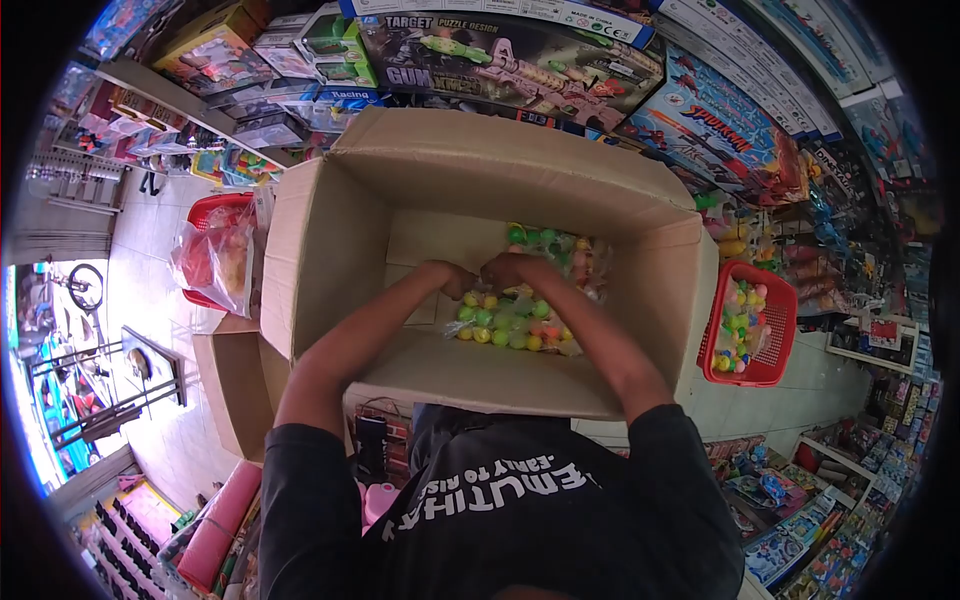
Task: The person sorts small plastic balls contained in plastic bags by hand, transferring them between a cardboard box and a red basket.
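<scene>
Inside a large open cardboard box [420, 225], both my hands reach down to clear plastic bags of small colourful balls. My left hand [455, 279] is closed at the left upper edge of the nearer bag of balls [512, 325], fingers curled inward. Close beside it, my right hand [506, 270] is also closed at that bag's upper edge. Green, yellow and orange balls show through the plastic. Another bag of balls [560, 248] lies behind it, partly covered by my right hand and forearm. My fingertips are mostly hidden.
A red basket [783, 340] with bagged balls stands right of the box. Another red basket [205, 212] with plastic-wrapped things is at the left, above a second cardboard box [228, 395]. Boxed toys, including a toy gun box [510, 65], line the shelf ahead.
</scene>
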`<state>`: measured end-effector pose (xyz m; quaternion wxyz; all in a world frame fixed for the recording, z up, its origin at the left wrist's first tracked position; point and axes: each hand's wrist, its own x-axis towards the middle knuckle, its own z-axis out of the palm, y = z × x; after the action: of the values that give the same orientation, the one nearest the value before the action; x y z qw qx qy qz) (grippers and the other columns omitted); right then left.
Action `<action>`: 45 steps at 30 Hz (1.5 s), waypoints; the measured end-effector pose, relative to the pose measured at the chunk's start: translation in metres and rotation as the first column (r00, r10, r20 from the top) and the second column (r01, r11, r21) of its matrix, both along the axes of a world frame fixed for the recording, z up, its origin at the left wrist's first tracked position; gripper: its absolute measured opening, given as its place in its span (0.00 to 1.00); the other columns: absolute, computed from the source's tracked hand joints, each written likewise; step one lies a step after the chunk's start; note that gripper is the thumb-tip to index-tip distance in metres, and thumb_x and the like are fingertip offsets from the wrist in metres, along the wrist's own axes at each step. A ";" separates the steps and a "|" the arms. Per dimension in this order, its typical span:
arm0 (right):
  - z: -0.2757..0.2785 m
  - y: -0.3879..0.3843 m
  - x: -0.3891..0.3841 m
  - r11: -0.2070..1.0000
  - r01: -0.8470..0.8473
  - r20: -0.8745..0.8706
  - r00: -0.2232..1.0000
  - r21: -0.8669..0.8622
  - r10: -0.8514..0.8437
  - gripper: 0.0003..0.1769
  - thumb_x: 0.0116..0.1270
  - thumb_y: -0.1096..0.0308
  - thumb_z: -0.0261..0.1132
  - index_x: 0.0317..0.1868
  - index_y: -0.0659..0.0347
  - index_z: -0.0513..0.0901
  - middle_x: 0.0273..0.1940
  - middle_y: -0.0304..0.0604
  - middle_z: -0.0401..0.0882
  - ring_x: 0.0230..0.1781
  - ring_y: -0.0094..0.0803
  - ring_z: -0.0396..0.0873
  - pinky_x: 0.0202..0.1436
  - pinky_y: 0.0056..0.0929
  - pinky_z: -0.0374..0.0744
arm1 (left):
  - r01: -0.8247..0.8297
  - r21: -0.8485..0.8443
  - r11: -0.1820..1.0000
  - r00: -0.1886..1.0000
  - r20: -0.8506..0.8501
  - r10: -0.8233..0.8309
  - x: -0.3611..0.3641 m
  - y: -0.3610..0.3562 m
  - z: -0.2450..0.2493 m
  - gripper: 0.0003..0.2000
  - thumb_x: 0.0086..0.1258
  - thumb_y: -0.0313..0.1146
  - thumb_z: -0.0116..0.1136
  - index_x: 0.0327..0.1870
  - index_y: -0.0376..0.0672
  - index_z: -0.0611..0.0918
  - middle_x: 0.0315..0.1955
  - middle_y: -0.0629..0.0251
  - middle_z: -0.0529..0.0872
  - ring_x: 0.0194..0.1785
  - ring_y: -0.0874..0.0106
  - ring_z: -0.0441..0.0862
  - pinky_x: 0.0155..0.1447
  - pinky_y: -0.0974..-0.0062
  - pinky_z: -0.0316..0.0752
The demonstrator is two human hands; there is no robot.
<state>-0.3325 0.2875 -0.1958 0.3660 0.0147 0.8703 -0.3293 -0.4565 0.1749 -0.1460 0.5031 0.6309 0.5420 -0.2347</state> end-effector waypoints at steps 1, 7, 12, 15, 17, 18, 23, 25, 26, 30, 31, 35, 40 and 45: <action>0.014 0.007 -0.002 0.999 0.040 0.075 0.996 0.012 -0.041 0.25 0.52 0.57 0.67 0.50 0.56 0.77 0.43 0.47 0.80 0.46 0.41 0.77 0.48 0.37 0.75 | -0.104 0.017 0.994 0.995 0.011 0.103 -0.005 -0.002 0.004 0.28 0.55 0.33 0.55 0.61 0.46 0.69 0.52 0.55 0.76 0.56 0.59 0.73 0.57 0.65 0.69; 0.126 0.017 0.004 0.992 0.051 0.034 0.998 0.114 -0.056 0.25 0.58 0.54 0.63 0.55 0.52 0.75 0.48 0.48 0.77 0.51 0.41 0.75 0.51 0.35 0.73 | -0.063 0.230 0.971 0.997 0.048 0.053 -0.026 -0.027 0.082 0.23 0.61 0.33 0.52 0.59 0.41 0.71 0.49 0.51 0.78 0.53 0.56 0.76 0.57 0.64 0.69; 0.235 -0.030 0.040 0.987 0.145 -0.169 0.977 0.072 -0.131 0.23 0.62 0.55 0.60 0.56 0.53 0.74 0.50 0.48 0.76 0.52 0.41 0.74 0.52 0.36 0.73 | -0.668 0.424 0.611 0.701 0.636 0.324 -0.014 -0.108 0.193 0.15 0.67 0.33 0.46 0.53 0.38 0.74 0.45 0.55 0.80 0.49 0.63 0.79 0.52 0.69 0.73; 0.281 -0.080 0.078 0.915 0.266 -0.412 0.829 -0.304 -0.379 0.20 0.64 0.56 0.58 0.52 0.59 0.76 0.46 0.47 0.78 0.47 0.40 0.77 0.49 0.34 0.74 | -0.899 0.089 0.429 0.249 0.910 0.332 0.000 -0.182 0.206 0.14 0.69 0.34 0.48 0.49 0.34 0.76 0.42 0.57 0.81 0.46 0.67 0.79 0.51 0.71 0.73; 0.292 -0.117 0.106 0.840 0.346 -0.351 0.791 -0.419 -0.501 0.19 0.65 0.57 0.58 0.51 0.60 0.76 0.45 0.45 0.79 0.46 0.37 0.77 0.48 0.32 0.74 | -0.897 -0.192 0.399 -0.060 0.946 0.320 0.018 -0.235 0.183 0.14 0.69 0.34 0.49 0.48 0.32 0.76 0.43 0.57 0.81 0.47 0.68 0.78 0.52 0.71 0.73; 0.286 -0.131 0.122 0.753 0.353 -0.236 0.801 -0.555 -0.550 0.18 0.66 0.58 0.58 0.51 0.59 0.76 0.45 0.43 0.79 0.45 0.31 0.77 0.49 0.28 0.73 | -0.877 -0.302 0.373 -0.184 0.930 0.319 0.028 -0.254 0.168 0.15 0.69 0.35 0.50 0.48 0.32 0.76 0.44 0.56 0.81 0.48 0.68 0.78 0.52 0.70 0.73; 0.208 -0.194 0.165 0.537 0.455 -0.035 0.739 -0.710 -0.672 0.16 0.68 0.59 0.56 0.51 0.58 0.78 0.43 0.37 0.79 0.44 0.22 0.75 0.47 0.27 0.74 | -0.836 -0.465 0.290 -0.109 0.659 0.744 0.061 -0.294 0.080 0.17 0.70 0.40 0.47 0.50 0.35 0.76 0.47 0.59 0.79 0.49 0.71 0.77 0.52 0.72 0.73; 0.156 -0.210 0.179 0.400 0.666 0.245 0.658 -0.630 -0.712 0.17 0.66 0.57 0.58 0.51 0.58 0.78 0.42 0.35 0.79 0.42 0.22 0.75 0.46 0.25 0.74 | -0.839 -0.481 0.253 -0.024 0.499 0.866 0.064 -0.299 0.017 0.19 0.70 0.43 0.47 0.52 0.38 0.76 0.48 0.61 0.79 0.49 0.72 0.78 0.51 0.72 0.73; 0.123 -0.217 0.188 0.390 0.669 0.240 0.648 -0.632 -0.723 0.17 0.66 0.57 0.58 0.51 0.58 0.78 0.42 0.35 0.79 0.42 0.22 0.75 0.46 0.25 0.74 | -0.836 -0.436 0.332 0.115 0.453 0.884 0.063 -0.300 -0.020 0.20 0.69 0.45 0.48 0.54 0.40 0.76 0.48 0.61 0.80 0.48 0.72 0.78 0.50 0.73 0.73; -0.021 -0.255 0.239 0.079 0.925 0.340 0.214 -0.371 -0.916 0.15 0.65 0.56 0.58 0.46 0.54 0.79 0.37 0.35 0.78 0.36 0.20 0.75 0.37 0.22 0.75 | -0.579 -0.050 0.813 0.766 0.307 0.565 0.057 -0.299 -0.176 0.19 0.65 0.46 0.51 0.47 0.42 0.79 0.35 0.63 0.83 0.40 0.73 0.79 0.40 0.75 0.73; -0.062 -0.271 0.255 -0.118 0.918 0.309 0.004 -0.377 -0.951 0.14 0.64 0.56 0.58 0.44 0.55 0.79 0.35 0.35 0.78 0.33 0.20 0.75 0.35 0.23 0.75 | -0.325 0.161 0.932 0.934 0.206 0.290 0.053 -0.297 -0.202 0.18 0.64 0.47 0.52 0.44 0.42 0.81 0.29 0.63 0.83 0.37 0.75 0.79 0.37 0.76 0.72; -0.119 -0.322 0.312 -0.630 0.754 0.279 -0.574 -0.186 -0.770 0.13 0.60 0.57 0.61 0.39 0.56 0.79 0.31 0.36 0.78 0.28 0.24 0.74 0.30 0.25 0.74 | 0.182 0.248 0.951 0.954 0.189 -0.232 0.055 -0.272 -0.229 0.16 0.63 0.46 0.52 0.39 0.41 0.82 0.25 0.65 0.82 0.32 0.76 0.77 0.34 0.76 0.71; -0.128 -0.344 0.367 -0.780 0.615 0.295 -0.728 -0.118 -0.619 0.12 0.58 0.58 0.62 0.38 0.56 0.79 0.30 0.36 0.77 0.27 0.24 0.73 0.28 0.27 0.72 | -0.833 -0.228 0.504 0.407 0.365 0.838 0.095 -0.250 -0.180 0.14 0.63 0.43 0.53 0.39 0.41 0.81 0.27 0.67 0.82 0.27 0.76 0.76 0.29 0.78 0.72; -0.132 -0.318 0.402 -0.805 0.580 0.328 -0.742 -0.124 -0.585 0.12 0.59 0.58 0.61 0.39 0.55 0.78 0.33 0.37 0.78 0.32 0.26 0.74 0.34 0.30 0.73 | -0.758 -0.218 0.615 0.548 0.300 0.781 0.107 -0.233 -0.203 0.15 0.63 0.42 0.52 0.42 0.40 0.79 0.28 0.67 0.82 0.27 0.76 0.77 0.26 0.78 0.71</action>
<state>0.0697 -0.0309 -0.3274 -0.1967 0.7491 0.2016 -0.5996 -0.3495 -0.0579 -0.3486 0.6655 0.3456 0.6516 0.1145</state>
